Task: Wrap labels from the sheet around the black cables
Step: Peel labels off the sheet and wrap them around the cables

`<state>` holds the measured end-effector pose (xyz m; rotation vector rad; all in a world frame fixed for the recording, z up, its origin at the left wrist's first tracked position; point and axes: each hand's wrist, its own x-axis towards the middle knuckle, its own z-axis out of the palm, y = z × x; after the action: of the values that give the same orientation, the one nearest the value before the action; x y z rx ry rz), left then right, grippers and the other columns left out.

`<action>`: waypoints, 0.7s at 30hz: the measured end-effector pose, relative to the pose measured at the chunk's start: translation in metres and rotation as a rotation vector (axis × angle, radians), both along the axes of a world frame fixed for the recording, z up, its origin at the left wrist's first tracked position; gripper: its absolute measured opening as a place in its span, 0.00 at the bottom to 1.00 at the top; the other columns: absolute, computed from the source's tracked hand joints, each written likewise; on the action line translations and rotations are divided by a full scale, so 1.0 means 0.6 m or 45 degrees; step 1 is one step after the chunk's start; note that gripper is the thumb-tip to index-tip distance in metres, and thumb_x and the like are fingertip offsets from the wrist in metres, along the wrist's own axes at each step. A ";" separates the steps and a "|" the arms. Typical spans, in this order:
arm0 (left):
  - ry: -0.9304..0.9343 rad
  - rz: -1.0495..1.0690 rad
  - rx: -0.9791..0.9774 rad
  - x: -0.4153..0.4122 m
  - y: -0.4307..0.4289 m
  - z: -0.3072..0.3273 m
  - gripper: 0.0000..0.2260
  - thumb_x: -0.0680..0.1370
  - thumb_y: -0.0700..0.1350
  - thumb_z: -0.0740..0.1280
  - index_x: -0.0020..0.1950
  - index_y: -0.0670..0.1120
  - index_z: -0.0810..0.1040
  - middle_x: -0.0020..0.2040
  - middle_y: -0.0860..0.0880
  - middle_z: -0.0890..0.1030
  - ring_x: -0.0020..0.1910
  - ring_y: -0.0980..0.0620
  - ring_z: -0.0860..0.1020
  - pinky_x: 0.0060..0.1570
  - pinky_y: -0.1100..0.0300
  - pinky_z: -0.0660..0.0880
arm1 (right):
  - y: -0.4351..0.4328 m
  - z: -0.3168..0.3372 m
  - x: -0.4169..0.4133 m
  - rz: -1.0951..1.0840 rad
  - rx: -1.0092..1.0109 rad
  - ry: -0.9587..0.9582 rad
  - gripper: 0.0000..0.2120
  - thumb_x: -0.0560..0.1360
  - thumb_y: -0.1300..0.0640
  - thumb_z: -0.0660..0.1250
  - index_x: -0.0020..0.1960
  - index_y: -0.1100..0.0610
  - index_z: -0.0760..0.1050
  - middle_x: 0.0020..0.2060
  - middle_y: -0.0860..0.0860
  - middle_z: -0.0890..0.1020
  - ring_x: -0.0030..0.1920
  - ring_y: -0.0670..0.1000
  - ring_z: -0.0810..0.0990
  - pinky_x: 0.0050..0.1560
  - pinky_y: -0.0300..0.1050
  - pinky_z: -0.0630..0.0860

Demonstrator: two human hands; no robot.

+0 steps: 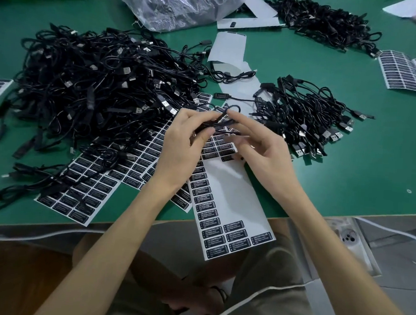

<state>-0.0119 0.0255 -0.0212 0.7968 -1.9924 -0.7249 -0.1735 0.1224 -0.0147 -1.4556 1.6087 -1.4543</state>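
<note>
Blur smears the thin black cable [216,124] where both hands meet, so I cannot tell whether a label is on it. The left hand [185,143] curls round it, thumb on top. The right hand [264,149] pinches it at the fingertips, other fingers loose. Below lies the half-peeled label sheet [233,196], overhanging the green table [348,179], between a big cable heap [96,88] and a smaller bundle [308,115].

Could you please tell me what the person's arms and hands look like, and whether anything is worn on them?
Both are bare. The left hand and the right hand have no gloves, and the forearms show no sleeves, watch or wristband all the way to the bottom of the picture. The fingernails look short and unpainted. A small glint on one right finger might be a ring, but it is too blurred to tell.
</note>
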 end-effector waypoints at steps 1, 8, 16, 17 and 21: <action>0.002 0.001 -0.008 0.000 0.000 0.001 0.16 0.83 0.39 0.68 0.69 0.50 0.80 0.59 0.51 0.75 0.57 0.59 0.77 0.53 0.68 0.73 | 0.001 0.001 0.001 -0.020 -0.009 0.010 0.24 0.81 0.64 0.63 0.73 0.46 0.75 0.63 0.44 0.83 0.59 0.47 0.84 0.59 0.59 0.82; 0.179 0.257 0.148 0.000 -0.002 0.003 0.16 0.84 0.42 0.65 0.72 0.47 0.75 0.66 0.48 0.69 0.57 0.65 0.76 0.48 0.73 0.73 | 0.001 0.003 0.001 -0.202 -0.055 -0.066 0.32 0.82 0.67 0.62 0.83 0.52 0.59 0.68 0.38 0.78 0.62 0.46 0.83 0.57 0.57 0.83; 0.187 0.469 0.363 0.009 -0.013 -0.002 0.24 0.81 0.32 0.62 0.75 0.48 0.72 0.67 0.48 0.63 0.64 0.55 0.71 0.52 0.72 0.73 | -0.003 0.005 -0.001 -0.198 0.016 -0.033 0.35 0.83 0.66 0.62 0.84 0.52 0.51 0.76 0.48 0.72 0.59 0.45 0.84 0.60 0.53 0.82; 0.176 0.458 0.397 0.010 -0.015 -0.003 0.24 0.81 0.33 0.61 0.77 0.47 0.71 0.67 0.48 0.63 0.65 0.56 0.71 0.52 0.71 0.73 | -0.003 0.004 -0.002 -0.198 0.030 -0.020 0.34 0.83 0.66 0.62 0.84 0.52 0.52 0.75 0.48 0.73 0.58 0.44 0.84 0.60 0.52 0.82; 0.138 0.414 0.460 0.010 -0.024 -0.007 0.27 0.82 0.35 0.61 0.81 0.47 0.65 0.69 0.49 0.63 0.65 0.58 0.71 0.53 0.70 0.74 | -0.003 0.004 0.000 -0.176 0.081 0.011 0.31 0.82 0.65 0.63 0.83 0.54 0.58 0.72 0.48 0.76 0.57 0.45 0.85 0.61 0.53 0.82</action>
<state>-0.0061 0.0110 -0.0252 1.2330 -1.6024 -0.9227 -0.1736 0.1207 -0.0125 -1.3403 1.7752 -1.4595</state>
